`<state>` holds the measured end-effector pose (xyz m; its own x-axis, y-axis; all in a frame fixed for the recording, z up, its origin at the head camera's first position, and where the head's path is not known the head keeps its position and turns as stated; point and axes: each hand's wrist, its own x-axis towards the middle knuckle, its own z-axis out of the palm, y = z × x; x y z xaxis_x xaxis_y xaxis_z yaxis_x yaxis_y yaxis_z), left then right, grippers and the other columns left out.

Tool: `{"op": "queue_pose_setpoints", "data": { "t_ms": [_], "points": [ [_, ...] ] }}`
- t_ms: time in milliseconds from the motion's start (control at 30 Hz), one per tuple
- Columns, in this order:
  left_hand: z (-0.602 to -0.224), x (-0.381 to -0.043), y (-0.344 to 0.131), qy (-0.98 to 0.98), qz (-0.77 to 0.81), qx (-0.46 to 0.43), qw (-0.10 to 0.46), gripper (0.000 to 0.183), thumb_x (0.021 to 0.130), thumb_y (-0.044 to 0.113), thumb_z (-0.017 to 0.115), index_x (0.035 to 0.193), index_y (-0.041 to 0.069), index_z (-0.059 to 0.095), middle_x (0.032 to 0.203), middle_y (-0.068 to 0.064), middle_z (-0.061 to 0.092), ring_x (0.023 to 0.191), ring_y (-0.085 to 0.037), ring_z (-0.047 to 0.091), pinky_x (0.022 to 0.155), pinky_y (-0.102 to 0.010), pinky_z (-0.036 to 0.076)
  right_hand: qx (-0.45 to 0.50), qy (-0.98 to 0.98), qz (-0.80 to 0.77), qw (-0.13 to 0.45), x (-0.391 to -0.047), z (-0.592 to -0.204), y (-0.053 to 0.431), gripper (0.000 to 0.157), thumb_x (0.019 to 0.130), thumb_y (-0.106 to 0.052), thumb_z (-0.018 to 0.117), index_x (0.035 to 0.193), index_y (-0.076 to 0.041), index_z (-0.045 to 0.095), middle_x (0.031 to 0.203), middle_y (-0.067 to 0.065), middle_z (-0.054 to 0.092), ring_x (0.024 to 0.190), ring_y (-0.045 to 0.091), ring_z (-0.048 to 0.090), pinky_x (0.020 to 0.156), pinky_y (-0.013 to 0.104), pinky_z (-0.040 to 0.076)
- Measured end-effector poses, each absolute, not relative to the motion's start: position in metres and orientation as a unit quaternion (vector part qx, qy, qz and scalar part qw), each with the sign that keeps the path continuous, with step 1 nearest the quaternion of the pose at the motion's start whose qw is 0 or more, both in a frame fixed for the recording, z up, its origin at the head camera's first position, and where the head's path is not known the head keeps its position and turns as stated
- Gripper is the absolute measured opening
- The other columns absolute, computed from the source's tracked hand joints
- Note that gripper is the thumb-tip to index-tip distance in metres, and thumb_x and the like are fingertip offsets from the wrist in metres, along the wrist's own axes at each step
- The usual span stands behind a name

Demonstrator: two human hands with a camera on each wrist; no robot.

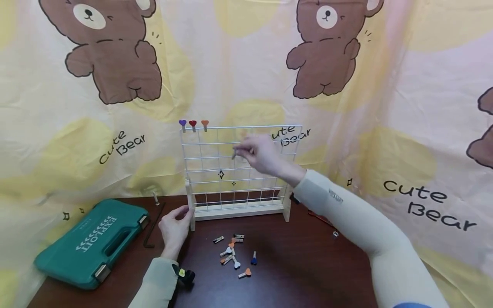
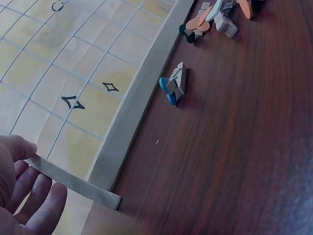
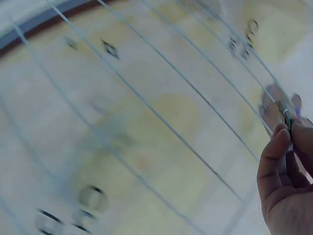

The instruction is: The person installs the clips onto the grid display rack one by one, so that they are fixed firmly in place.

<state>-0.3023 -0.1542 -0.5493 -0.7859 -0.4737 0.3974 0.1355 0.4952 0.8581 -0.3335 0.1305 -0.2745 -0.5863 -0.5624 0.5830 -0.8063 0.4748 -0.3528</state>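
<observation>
A white wire grid rack (image 1: 235, 170) with wooden side posts stands upright on the dark table. My left hand (image 1: 175, 224) holds its left wooden post (image 2: 73, 182), thumb on one side and fingers on the other. Before the upper grid, my right hand (image 1: 262, 154) pinches a small wooden clothespin (image 3: 286, 113) with some green on it; the fingers hide most of it. Purple (image 1: 182, 124), red (image 1: 193, 124) and orange (image 1: 205, 124) heart clothespins sit clipped along the top wire at the left. Several loose clothespins (image 1: 236, 264) lie before the rack, including a blue one (image 2: 168, 90).
A green tool case (image 1: 92, 244) lies at the left, with a black hex key (image 1: 150, 233) between it and the rack. Behind stands a small pale screw-like piece (image 1: 155, 198). A bear-print cloth (image 1: 239, 64) hangs behind. A small ring (image 1: 335, 234) lies at right.
</observation>
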Motion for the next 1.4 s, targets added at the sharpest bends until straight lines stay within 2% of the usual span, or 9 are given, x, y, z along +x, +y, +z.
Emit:
{"op": "queue_pose_setpoints", "data": {
  "t_ms": [167, 300, 600, 733, 867, 1000, 1100, 1233, 1400],
  "points": [
    [-0.549, -0.303, -0.154, -0.808, -0.492, 0.104, 0.306, 0.027, 0.087, 0.028, 0.09, 0.106, 0.01, 0.085, 0.1, -0.009, 0.082, 0.098, -0.03, 0.077, 0.086, -0.048, 0.054, 0.388, -0.858, 0.28, 0.188, -0.346, -0.219, 0.107, 0.013, 0.101, -0.006, 0.071, 0.107, -0.006, 0.083, 0.097, 0.005, 0.075, 0.085, 0.017, 0.069, 0.076, 0.029, 0.054],
    [-0.548, -0.303, -0.155, -0.805, -0.496, 0.105, 0.307, 0.026, 0.086, 0.028, 0.091, 0.106, 0.01, 0.086, 0.099, -0.009, 0.082, 0.098, -0.031, 0.077, 0.088, -0.048, 0.052, 0.372, -0.879, 0.229, 0.19, -0.357, -0.194, 0.089, 0.015, 0.104, -0.013, 0.07, 0.104, -0.01, 0.085, 0.097, 0.002, 0.072, 0.084, 0.016, 0.064, 0.077, 0.031, 0.05],
    [-0.547, -0.303, -0.153, -0.81, -0.495, 0.108, 0.296, 0.026, 0.088, 0.028, 0.089, 0.106, 0.01, 0.085, 0.1, -0.01, 0.082, 0.098, -0.03, 0.075, 0.084, -0.049, 0.055, 0.375, -0.901, 0.147, 0.159, -0.382, -0.19, 0.063, 0.022, 0.103, -0.006, 0.065, 0.097, -0.009, 0.086, 0.098, 0.003, 0.08, 0.094, 0.017, 0.07, 0.09, 0.034, 0.055],
    [-0.546, -0.302, -0.154, -0.808, -0.496, 0.108, 0.3, 0.025, 0.087, 0.027, 0.09, 0.105, 0.01, 0.085, 0.099, -0.009, 0.082, 0.098, -0.03, 0.075, 0.084, -0.048, 0.054, 0.372, -0.9, 0.159, 0.163, -0.379, -0.195, 0.062, 0.019, 0.102, -0.009, 0.069, 0.115, -0.004, 0.082, 0.094, 0.003, 0.079, 0.09, 0.017, 0.072, 0.097, 0.035, 0.056],
    [-0.546, -0.301, -0.154, -0.807, -0.497, 0.11, 0.299, 0.026, 0.087, 0.028, 0.09, 0.106, 0.01, 0.085, 0.1, -0.009, 0.082, 0.1, -0.03, 0.076, 0.087, -0.048, 0.053, 0.361, -0.89, 0.179, 0.214, -0.369, -0.208, 0.073, 0.038, 0.101, -0.018, 0.074, 0.135, -0.002, 0.071, 0.09, 0.003, 0.073, 0.086, 0.018, 0.067, 0.101, 0.037, 0.053],
    [-0.547, -0.301, -0.153, -0.81, -0.493, 0.109, 0.298, 0.027, 0.087, 0.028, 0.09, 0.106, 0.01, 0.085, 0.1, -0.009, 0.082, 0.101, -0.031, 0.076, 0.087, -0.049, 0.054, 0.363, -0.865, 0.189, 0.291, -0.356, -0.234, 0.094, 0.039, 0.1, -0.027, 0.074, 0.131, -0.003, 0.072, 0.088, 0.005, 0.071, 0.077, 0.019, 0.065, 0.086, 0.037, 0.053],
    [-0.547, -0.301, -0.153, -0.81, -0.492, 0.109, 0.301, 0.026, 0.086, 0.026, 0.091, 0.106, 0.01, 0.085, 0.1, -0.009, 0.082, 0.1, -0.031, 0.076, 0.087, -0.049, 0.054, 0.378, -0.853, 0.186, 0.309, -0.346, -0.264, 0.111, 0.035, 0.099, -0.028, 0.076, 0.124, -0.004, 0.075, 0.085, 0.003, 0.073, 0.069, 0.013, 0.066, 0.076, 0.031, 0.055],
    [-0.547, -0.302, -0.154, -0.809, -0.49, 0.108, 0.307, 0.025, 0.086, 0.027, 0.091, 0.105, 0.01, 0.086, 0.099, -0.009, 0.082, 0.099, -0.03, 0.076, 0.086, -0.048, 0.054, 0.406, -0.849, 0.197, 0.274, -0.332, -0.311, 0.132, 0.03, 0.096, -0.023, 0.079, 0.118, -0.003, 0.077, 0.081, 0.001, 0.073, 0.063, 0.006, 0.067, 0.064, 0.023, 0.056],
    [-0.548, -0.302, -0.154, -0.81, -0.489, 0.103, 0.307, 0.026, 0.087, 0.026, 0.09, 0.106, 0.01, 0.085, 0.1, -0.009, 0.082, 0.099, -0.03, 0.076, 0.085, -0.048, 0.054, 0.425, -0.864, 0.188, 0.196, -0.31, -0.374, 0.157, 0.026, 0.096, -0.025, 0.079, 0.115, -0.008, 0.079, 0.085, -0.002, 0.075, 0.068, 0.007, 0.068, 0.064, 0.024, 0.055]
  ]
}}
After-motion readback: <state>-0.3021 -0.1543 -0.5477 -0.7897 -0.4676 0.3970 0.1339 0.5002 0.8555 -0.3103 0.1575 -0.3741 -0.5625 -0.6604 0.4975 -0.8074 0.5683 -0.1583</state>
